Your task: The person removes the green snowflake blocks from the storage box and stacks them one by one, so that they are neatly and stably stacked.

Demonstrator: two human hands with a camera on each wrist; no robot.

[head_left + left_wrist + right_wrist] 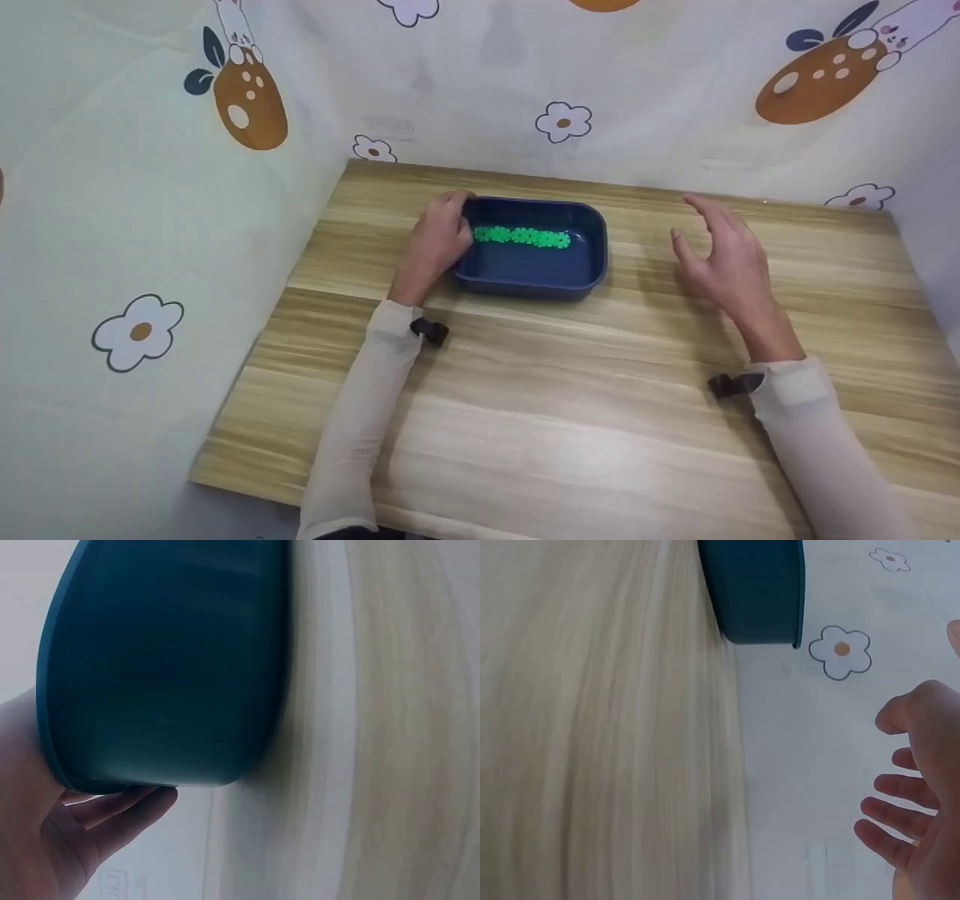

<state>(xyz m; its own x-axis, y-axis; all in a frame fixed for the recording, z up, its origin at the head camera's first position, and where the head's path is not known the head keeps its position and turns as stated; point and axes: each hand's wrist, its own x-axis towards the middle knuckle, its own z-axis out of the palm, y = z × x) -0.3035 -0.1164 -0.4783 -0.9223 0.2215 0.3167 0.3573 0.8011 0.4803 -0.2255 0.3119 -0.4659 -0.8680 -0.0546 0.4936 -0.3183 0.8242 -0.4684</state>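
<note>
A dark blue rectangular tub stands on the wooden table, toward its back. Inside it lies a row of bright green flower-shaped pieces, set edge to edge along the floor of the tub. My left hand grips the tub's left end, thumb over the rim; in the left wrist view its fingers lie against the outside of the tub wall. To the right, apart from the tub, my right hand hovers with thumb and fingers spread and holds nothing.
The wood-grain table stretches in front of the tub and to both sides. A pale curtain printed with flowers and orange carrot shapes hangs behind it and along the left. Dark straps with small cameras sit on both wrists.
</note>
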